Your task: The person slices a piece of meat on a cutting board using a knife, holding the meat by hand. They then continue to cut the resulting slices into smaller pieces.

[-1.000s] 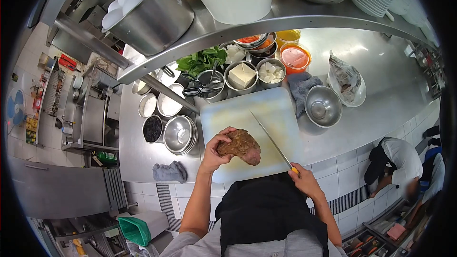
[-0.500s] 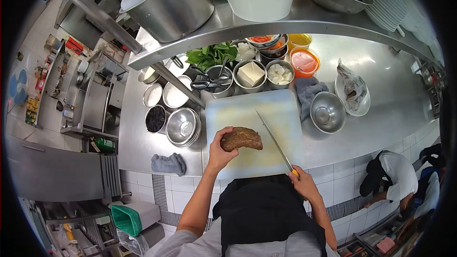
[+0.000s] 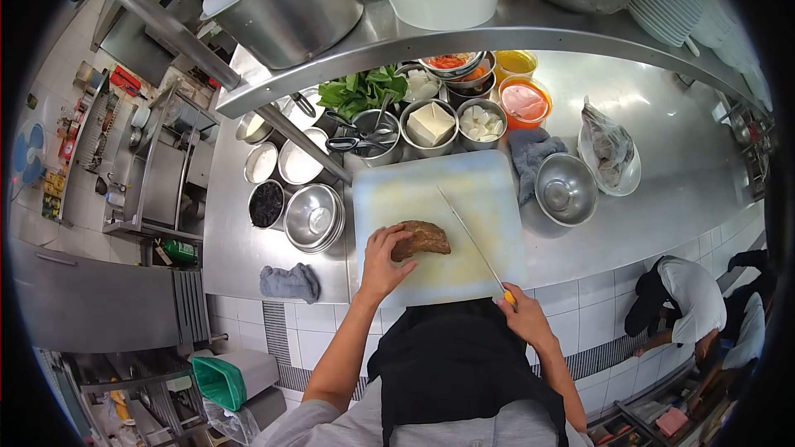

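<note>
From my feed: left hand reaches far over the cutting board, palm down, forearm angled slightly right. Right hand sits lower, by the board's near right corner, forearm slanting up and left.

Board lies on a steel worktop. Far side: leafy greens, a tub with a pale block. Left: stacked bowls, grey cloth near the edge. Right: single metal bowl. Steel shelf overhead; tiled floor below; another person bends at far right of my view.

Brown piece of meat lies on the board, left of the knife. Left fingers open in a loose C at its left end, thumb spread; I can't tell how firmly they touch. Right fingers closed round the yellow handle; blade points far and left, apart from the meat.
</note>
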